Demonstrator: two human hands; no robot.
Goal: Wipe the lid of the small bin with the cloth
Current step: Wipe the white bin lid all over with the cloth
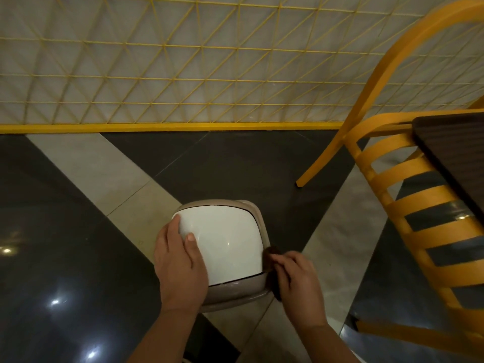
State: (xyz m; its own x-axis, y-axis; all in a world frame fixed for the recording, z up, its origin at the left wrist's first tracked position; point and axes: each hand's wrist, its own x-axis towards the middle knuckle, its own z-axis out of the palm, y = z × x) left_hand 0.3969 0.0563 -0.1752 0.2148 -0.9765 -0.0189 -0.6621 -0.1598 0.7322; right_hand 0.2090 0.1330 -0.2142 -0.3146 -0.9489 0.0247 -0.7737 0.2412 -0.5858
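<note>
The left hand [180, 260] is lying flat, bracing the lid [225, 239] at 9 o'clock, while the right hand [296, 281] is gripping the dark cloth [271, 254], rubbing the bin [235, 290] rim at 3 o'clock

No readable text, label, brand, number or sign anywhere in view.
</note>
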